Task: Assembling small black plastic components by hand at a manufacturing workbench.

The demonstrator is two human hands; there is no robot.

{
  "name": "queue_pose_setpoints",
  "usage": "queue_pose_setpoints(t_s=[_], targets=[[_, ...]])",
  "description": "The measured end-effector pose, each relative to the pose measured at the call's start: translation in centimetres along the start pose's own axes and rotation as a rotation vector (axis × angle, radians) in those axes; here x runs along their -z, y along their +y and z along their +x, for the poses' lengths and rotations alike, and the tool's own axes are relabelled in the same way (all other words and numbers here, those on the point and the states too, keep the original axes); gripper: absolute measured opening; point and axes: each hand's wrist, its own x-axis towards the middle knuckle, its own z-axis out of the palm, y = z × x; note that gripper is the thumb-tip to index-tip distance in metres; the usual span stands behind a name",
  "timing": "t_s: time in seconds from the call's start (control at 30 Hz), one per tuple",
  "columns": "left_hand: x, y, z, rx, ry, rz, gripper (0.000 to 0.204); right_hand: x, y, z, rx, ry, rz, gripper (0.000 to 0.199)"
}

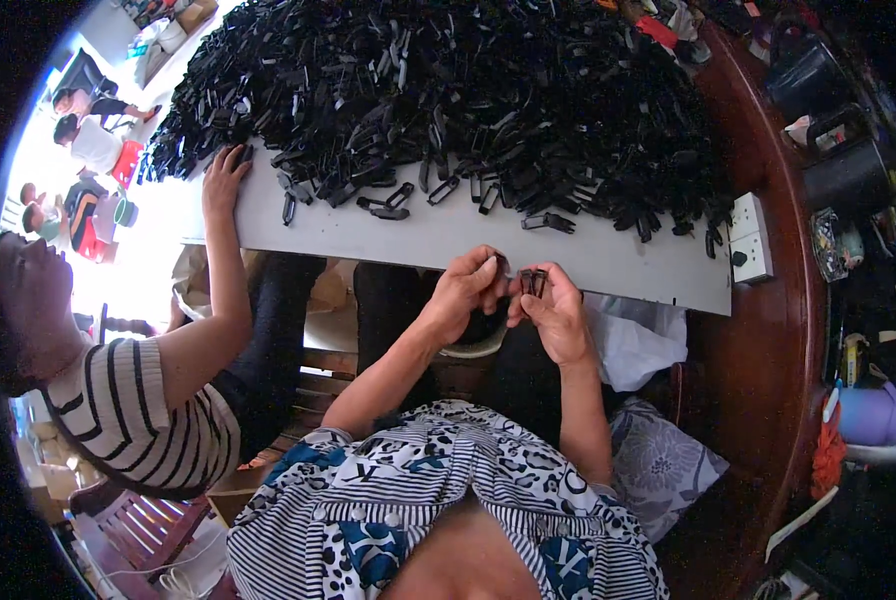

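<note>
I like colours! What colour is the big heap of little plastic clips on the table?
Black: the heap of small plastic clips shows best in the head view.

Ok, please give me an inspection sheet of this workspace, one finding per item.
Surface: grey board on a brown round table.
Job's things: small black clip held between left hand and right hand.
Clutter: big heap of black clips; loose ones along its edge.
Grip: both hands pinch the clip.
Cables: white socket strip.
Surroundings: a co-worker's hand at the heap; dark kettles.
</note>
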Motion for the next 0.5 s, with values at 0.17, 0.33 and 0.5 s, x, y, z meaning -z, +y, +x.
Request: queue_pose_setpoints(t_s=[0.17, 0.33, 0.5], targets=[[0.2, 0.3, -0.2, -0.049, -0.026, 0.053, 0.019, 0.2, -0.1, 0.3, -0.05, 0.052, -0.071, 0.025], [-0.9, 0.2, -0.2, -0.033, 0.059, 0.284, 0.01, -1.0, -0.1, 0.6, 0.033, 0.106, -0.362, 0.021], [-0.1, 0.3, 0.2, 0.021, 0.041, 0.197, 0.008, -1.4, -0.5, 0.7, 0.057, 0.054, -0.546, 0.026]])
